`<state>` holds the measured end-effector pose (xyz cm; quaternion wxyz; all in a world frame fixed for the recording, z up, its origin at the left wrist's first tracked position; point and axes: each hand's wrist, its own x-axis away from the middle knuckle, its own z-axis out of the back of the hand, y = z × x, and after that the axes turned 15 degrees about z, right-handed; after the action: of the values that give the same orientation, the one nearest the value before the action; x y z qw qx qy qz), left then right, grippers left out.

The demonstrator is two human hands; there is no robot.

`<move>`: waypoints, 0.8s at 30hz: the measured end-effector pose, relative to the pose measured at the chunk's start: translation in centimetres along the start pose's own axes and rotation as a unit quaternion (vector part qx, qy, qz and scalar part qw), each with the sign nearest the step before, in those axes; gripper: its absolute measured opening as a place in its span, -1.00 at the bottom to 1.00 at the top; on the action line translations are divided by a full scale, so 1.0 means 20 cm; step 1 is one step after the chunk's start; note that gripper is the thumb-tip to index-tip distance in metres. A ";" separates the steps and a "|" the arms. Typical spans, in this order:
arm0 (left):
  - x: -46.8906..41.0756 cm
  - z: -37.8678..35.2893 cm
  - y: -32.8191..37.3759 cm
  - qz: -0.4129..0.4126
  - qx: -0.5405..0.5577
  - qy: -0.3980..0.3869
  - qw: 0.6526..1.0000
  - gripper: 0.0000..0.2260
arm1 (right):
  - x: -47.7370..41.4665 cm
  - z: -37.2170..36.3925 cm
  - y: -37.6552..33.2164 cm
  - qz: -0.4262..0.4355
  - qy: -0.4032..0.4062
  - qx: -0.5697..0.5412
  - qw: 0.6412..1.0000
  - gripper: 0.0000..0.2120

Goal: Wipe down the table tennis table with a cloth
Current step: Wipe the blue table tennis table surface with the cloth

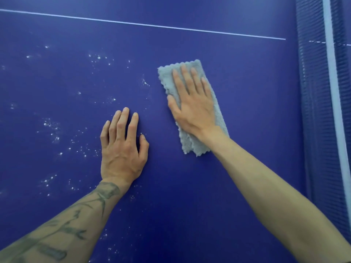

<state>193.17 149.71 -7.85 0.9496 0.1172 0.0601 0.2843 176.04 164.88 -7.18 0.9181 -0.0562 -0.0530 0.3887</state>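
Two hands lie flat on the blue table tennis table, and each has its own job. Your right hand presses palm-down on the grey cloth, fingers straight and a little fanned, thumb out at the cloth's left edge, pinching nothing. That flat spread, I judge, puts even weight across the pad so its whole face drags dust rather than a fingertip's track. The cloth is folded into a long pad and lies right of centre on the table, its length roughly in line with your forearm, with the net well off to its right. Your left hand rests bare on the surface just left of the cloth and apart from it, fingers close together and slightly bent, thumb set off to the right. It looks like a brace that carries your lean while the other arm reaches. White specks scatter over the table left of both hands, while the stretch between cloth and net looks clean, so by my reading the wiping is partway and the dirty ground lies leftward. A thin white line crosses the far part of the table. Expect the next stroke to sweep left toward the specks; the bracing hand sits in that path and may need lifting.
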 end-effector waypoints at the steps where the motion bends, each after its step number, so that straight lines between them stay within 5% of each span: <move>1: 0.00 0.00 0.00 0.000 -0.001 -0.002 1.000 -0.51 | -0.03 0.01 0.06 -0.036 -0.002 0.000 0.999 -0.33; 6: 0.01 0.02 0.01 -0.001 -0.002 -0.001 1.000 -0.51 | -0.28 0.02 0.00 -0.184 0.026 -0.026 0.982 -0.32; 12: 0.01 0.03 0.00 -0.004 0.000 -0.012 1.000 -0.51 | 0.02 -0.04 -0.29 -0.027 0.011 -0.021 0.999 -0.33; 19: 0.00 0.08 -0.02 -0.010 0.011 -0.017 1.000 -0.53 | -0.07 0.05 0.05 -0.221 0.021 -0.017 0.975 -0.34; 24: 0.00 0.13 -0.24 0.019 0.002 0.004 1.000 -0.52 | -0.18 0.00 -0.34 -0.134 0.012 -0.028 0.991 -0.33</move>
<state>196.15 145.36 -6.49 0.9437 0.1187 0.0624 0.3023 178.39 157.57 -6.29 0.9605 -0.0792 -0.0597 0.2602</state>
